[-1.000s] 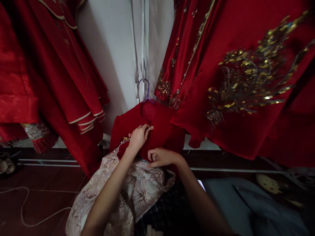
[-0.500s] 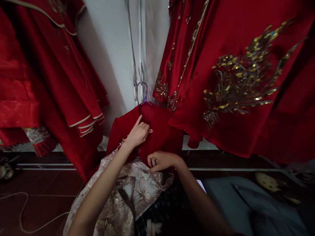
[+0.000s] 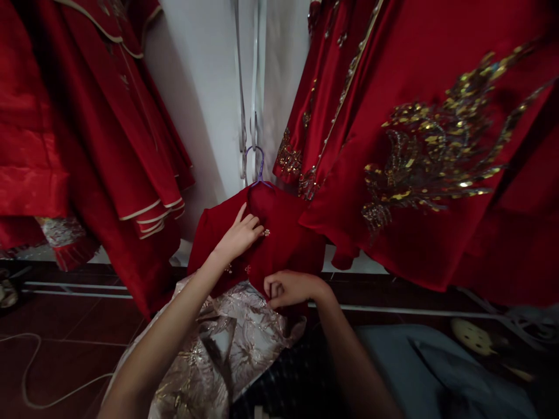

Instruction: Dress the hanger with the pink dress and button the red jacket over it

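Observation:
A red garment (image 3: pixel 292 233) hangs from a purple hanger (image 3: pixel 261 169), its lower part resting over a shiny pale floral brocade cloth (image 3: pixel 248 343). My left hand (image 3: pixel 241 234) lies on the garment's front, index finger stretched toward the neckline and the other fingers bent on the fabric beside a small jewelled flower (image 3: pixel 266 232). More small flower ornaments (image 3: pixel 248 269) show lower on the front. My right hand (image 3: pixel 290 287) is by the garment's lower edge, with thumb and fingers curled together. Whatever is between them is too small to make out.
Red garments hang on the left (image 3: pixel 96 145); on the right is one with a gold sequin motif (image 3: pixel 437 139). Metal bars (image 3: pixel 254 70) run down the white wall. A blue-grey padded item (image 3: pixel 393 355), a pale holed shoe (image 3: pixel 471 336) and a white cable (image 3: pixel 30 372) are low down.
My left hand has shifted slightly left, uncovering more of the flower ornaments. The right hand stays curled near the same edge. The view has moved a little.

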Demonstrator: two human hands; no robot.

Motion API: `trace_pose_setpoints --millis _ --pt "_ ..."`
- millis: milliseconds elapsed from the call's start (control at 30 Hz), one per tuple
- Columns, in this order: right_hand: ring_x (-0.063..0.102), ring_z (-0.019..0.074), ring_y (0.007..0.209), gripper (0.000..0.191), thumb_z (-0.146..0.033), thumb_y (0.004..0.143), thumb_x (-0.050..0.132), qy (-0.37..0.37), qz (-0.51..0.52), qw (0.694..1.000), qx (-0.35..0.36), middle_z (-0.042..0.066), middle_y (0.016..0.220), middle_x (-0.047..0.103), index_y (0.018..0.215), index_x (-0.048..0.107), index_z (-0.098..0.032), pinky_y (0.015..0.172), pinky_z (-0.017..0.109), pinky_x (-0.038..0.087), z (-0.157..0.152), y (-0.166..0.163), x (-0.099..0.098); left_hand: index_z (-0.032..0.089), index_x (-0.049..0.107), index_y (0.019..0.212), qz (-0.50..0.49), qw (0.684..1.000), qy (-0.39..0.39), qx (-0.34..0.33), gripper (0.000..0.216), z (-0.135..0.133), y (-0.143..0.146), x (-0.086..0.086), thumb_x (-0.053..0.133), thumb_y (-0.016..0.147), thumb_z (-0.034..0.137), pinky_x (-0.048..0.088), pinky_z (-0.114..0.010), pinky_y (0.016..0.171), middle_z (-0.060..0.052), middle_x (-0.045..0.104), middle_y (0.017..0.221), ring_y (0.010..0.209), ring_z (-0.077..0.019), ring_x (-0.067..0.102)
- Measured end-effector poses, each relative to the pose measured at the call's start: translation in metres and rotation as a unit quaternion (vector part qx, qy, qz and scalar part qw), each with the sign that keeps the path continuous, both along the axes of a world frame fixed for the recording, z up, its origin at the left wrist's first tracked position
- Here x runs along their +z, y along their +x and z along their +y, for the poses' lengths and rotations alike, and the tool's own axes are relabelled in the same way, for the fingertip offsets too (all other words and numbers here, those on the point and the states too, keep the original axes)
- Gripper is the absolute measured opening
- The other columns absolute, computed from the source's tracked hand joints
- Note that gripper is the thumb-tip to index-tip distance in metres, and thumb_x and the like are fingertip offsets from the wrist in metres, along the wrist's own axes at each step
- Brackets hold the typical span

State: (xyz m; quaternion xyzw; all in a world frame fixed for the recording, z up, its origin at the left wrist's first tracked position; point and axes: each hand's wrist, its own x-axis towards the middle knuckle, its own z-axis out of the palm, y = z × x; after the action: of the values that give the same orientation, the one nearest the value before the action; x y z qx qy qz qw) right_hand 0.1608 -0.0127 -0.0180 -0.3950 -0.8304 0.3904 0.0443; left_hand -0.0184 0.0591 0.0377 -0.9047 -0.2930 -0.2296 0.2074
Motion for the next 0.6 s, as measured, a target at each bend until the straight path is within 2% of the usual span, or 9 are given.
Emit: trace_pose_setpoints --millis 133,267,467,533,600 --pt "0.058 0.0109 0.062 0.018 -0.028 0.068 0.065 0.008 0.013 1.0 0.012 0.0 0.07 0.064 0.079 0.057 -0.016 0.056 0.02 0.042 0.0 -0.001 0.002 0.017 0.06 0.091 -0.016 1.0 -0.012 -0.009 0.019 0.001 -0.004 -0.001 0.045 0.088 0.029 0.013 -0.051 0.111 -0.004 0.053 0.088 0.093 -0.0181 0.05" --pt "0.061 0.0119 0.063 0.03 -0.04 0.067 0.068 -0.025 0.016 1.0 0.012 0.001 0.071 0.066 0.082 0.059 -0.016 0.058 0.021 0.044 0.0 -0.005 0.004 0.018 0.059 0.088 -0.012 1.0 -0.012 -0.005 0.018 0.003 -0.002 0.001 0.045 0.088 0.029 0.017 -0.051 0.11 -0.004 0.054 0.088 0.093 -0.0185 0.05" --pt "0.062 0.0126 0.053 0.042 -0.057 0.076 0.053 -0.135 0.061 0.986 -0.08 0.003 0.061 0.064 0.077 0.056 -0.015 0.053 0.025 0.05 -0.004 -0.008 0.006 0.019 0.054 0.087 -0.027 0.999 -0.009 -0.033 0.015 0.0 0.002 0.004 0.04 0.089 0.024 0.018 -0.051 0.111 -0.002 0.056 0.081 0.086 -0.0172 0.052" --pt "0.061 0.013 0.049 0.045 -0.059 0.079 0.048 -0.131 0.082 0.983 -0.102 0.002 0.056 0.063 0.075 0.054 -0.015 0.051 0.026 0.051 -0.004 -0.004 0.011 0.019 0.052 0.087 -0.023 0.999 0.007 -0.035 0.016 0.0 0.002 0.002 0.037 0.09 0.022 0.021 -0.05 0.111 -0.002 0.055 0.076 0.081 -0.0167 0.051" --pt "0.062 0.0138 0.049 0.045 -0.06 0.08 0.044 -0.076 0.149 0.977 -0.132 0.003 0.056 0.063 0.075 0.052 -0.016 0.05 0.027 0.052 -0.002 0.001 0.022 0.019 0.052 0.086 -0.024 0.999 0.026 -0.031 0.017 0.0 0.001 -0.002 0.036 0.09 0.021 0.023 -0.047 0.11 -0.001 0.055 0.074 0.078 -0.0163 0.051"
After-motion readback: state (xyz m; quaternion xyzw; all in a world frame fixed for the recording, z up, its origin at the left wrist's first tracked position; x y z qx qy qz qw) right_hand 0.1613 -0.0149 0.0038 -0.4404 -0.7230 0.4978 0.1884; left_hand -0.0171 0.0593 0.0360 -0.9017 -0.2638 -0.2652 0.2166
